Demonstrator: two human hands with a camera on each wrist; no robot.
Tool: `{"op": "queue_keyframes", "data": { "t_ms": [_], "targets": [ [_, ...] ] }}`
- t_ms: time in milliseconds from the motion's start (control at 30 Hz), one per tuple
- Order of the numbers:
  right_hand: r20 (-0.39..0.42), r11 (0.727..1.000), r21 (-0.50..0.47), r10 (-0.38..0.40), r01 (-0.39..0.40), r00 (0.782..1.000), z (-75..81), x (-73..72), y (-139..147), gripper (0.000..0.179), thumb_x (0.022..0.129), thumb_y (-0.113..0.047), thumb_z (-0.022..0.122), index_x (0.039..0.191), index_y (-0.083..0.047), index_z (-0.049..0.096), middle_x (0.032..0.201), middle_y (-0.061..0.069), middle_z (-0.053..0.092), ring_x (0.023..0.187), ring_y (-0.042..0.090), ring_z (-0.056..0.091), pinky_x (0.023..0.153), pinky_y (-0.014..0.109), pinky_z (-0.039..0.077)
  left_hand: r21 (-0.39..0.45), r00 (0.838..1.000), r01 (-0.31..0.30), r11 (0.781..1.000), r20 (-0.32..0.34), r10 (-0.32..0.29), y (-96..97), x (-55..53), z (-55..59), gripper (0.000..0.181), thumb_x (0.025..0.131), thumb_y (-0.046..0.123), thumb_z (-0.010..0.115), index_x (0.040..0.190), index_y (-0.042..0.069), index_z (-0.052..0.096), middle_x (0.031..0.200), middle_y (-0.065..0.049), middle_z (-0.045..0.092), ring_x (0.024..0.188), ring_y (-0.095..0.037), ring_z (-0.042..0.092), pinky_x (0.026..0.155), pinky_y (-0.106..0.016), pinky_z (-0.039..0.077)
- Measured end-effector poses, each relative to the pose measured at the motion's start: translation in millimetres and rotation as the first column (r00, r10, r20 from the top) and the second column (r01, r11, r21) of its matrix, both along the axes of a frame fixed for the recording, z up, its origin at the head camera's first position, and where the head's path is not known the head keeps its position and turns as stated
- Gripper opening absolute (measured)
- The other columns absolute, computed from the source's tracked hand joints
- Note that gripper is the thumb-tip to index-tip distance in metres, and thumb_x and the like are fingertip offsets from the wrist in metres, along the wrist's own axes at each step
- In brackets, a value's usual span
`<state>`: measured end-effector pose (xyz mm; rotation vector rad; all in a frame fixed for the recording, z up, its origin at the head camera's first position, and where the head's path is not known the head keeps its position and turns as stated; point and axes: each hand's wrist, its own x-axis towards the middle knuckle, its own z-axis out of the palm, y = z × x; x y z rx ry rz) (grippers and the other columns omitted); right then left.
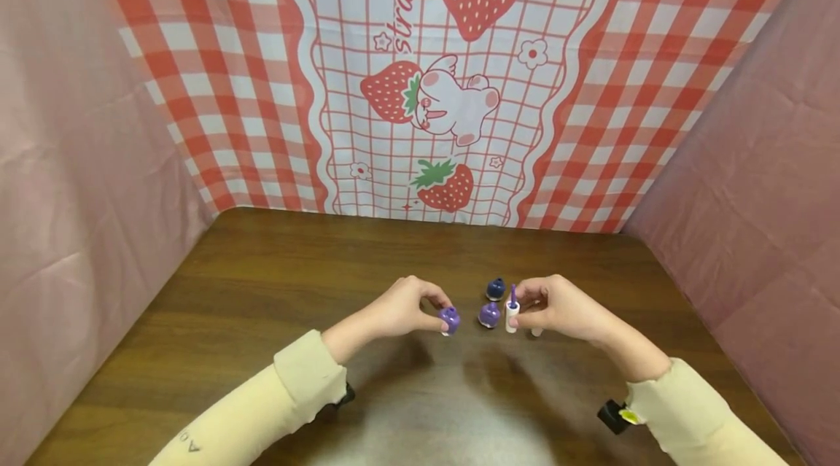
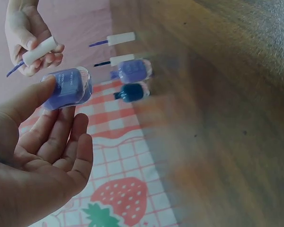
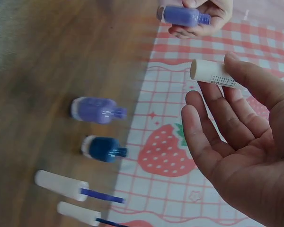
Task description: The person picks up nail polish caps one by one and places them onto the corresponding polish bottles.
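Observation:
Between thumb and fingertips, my left hand (image 1: 408,309) pinches an uncapped bottle of purple nail polish (image 1: 450,321), its neck upward. A printed label shows on that bottle in the left wrist view. My right hand (image 1: 558,308) pinches a white nail polish cap (image 1: 512,320) whose purple-coated brush (image 1: 513,296) points up. In the right wrist view the brush of this held cap is hidden. A second uncapped purple bottle (image 1: 488,316) stands on the table between the hands, beside the cap. Just behind it is an open dark blue bottle (image 1: 496,289).
Two more white caps stand on the wooden table (image 1: 262,284) by the right hand: one with a purple brush (image 3: 61,184), one with a dark brush (image 3: 78,213). A strawberry-print cloth (image 1: 426,87) hangs behind the table, with pink cloth (image 1: 755,160) at both sides.

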<state>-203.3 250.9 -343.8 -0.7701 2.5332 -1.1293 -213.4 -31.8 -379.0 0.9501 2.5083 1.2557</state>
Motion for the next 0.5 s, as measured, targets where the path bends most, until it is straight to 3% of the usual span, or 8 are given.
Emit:
{"op": "queue_keyframes", "data": {
  "t_ms": [167, 300, 500],
  "targets": [
    [-0.067, 1.0, 0.007, 0.014, -0.013, 0.998, 15.4, -6.2, -5, 0.021, 0.079, -0.023, 0.077, 0.091, -0.01, 0.065, 0.087, 0.0, 0.071, 0.086, 0.01, 0.067, 0.075, 0.024, 0.054, 0.016, 1.0, -0.022, 1.0, 0.006, 0.022, -8.9, 3.6, 10.3, 0.022, 0.078, 0.014, 0.077, 0.097, 0.007, 0.07, 0.09, -0.001, 0.07, 0.088, -0.019, 0.066, 0.07, -0.017, 0.051],
    [-0.101, 1.0, 0.008, 0.019, -0.018, 0.995, 28.8, -10.3, -12, 0.02, 0.08, -0.023, 0.076, 0.091, -0.012, 0.064, 0.085, -0.001, 0.071, 0.078, 0.009, 0.066, 0.065, 0.025, 0.054, 0.025, 0.999, -0.053, 0.998, -0.003, 0.053, -14.9, 7.0, 18.0, 0.021, 0.077, 0.014, 0.078, 0.096, 0.007, 0.07, 0.089, -0.001, 0.07, 0.085, -0.019, 0.066, 0.068, -0.018, 0.052],
    [-0.144, 1.0, 0.01, 0.008, -0.007, 0.989, 49.2, -14.6, -22, 0.018, 0.081, -0.021, 0.075, 0.092, -0.012, 0.064, 0.09, 0.001, 0.071, 0.079, 0.009, 0.066, 0.065, 0.026, 0.054, 0.042, 0.994, -0.107, 0.993, -0.029, 0.109, -24.9, 15.1, 27.4, 0.02, 0.078, 0.017, 0.077, 0.094, 0.009, 0.07, 0.087, 0.001, 0.068, 0.073, -0.011, 0.062, 0.064, -0.02, 0.051]
  ]
}}
